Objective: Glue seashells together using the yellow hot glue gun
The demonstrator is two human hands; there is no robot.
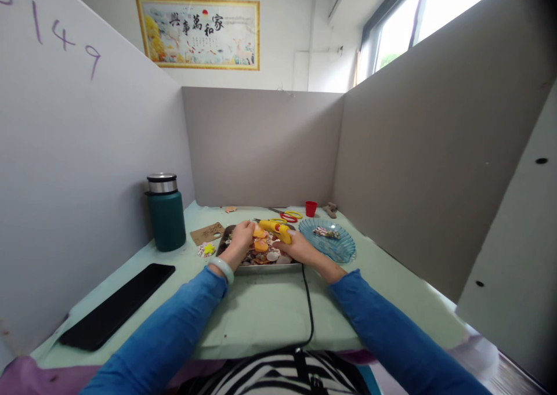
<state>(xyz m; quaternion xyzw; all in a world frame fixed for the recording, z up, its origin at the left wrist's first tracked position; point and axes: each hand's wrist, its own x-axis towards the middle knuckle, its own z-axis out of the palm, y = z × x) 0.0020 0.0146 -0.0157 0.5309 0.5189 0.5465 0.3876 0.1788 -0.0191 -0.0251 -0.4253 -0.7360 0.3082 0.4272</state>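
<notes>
My right hand [297, 247] is closed around a yellow glue gun [270, 227], its nozzle end turned left. A black cord [310, 308] runs from near my right hand to the table's front edge. Fingers pinched, my left hand [243, 236] is close to the gun's front end. It seems to hold an orange shell-like piece [259, 232], partly covered by the gun. Below both hands lies a metal tray [261, 269] full of shells and pebbles, with another orange shell [261, 245] on top.
Left stand a green bottle [166, 218], a black phone [119, 305], a cardboard piece [207, 234] and a small yellow-topped decoration [208, 249]. Behind the tray are scissors [289, 216] and a red cup [310, 209]. A blue glass plate [343, 241] sits right. Grey partitions [265, 145] enclose the table.
</notes>
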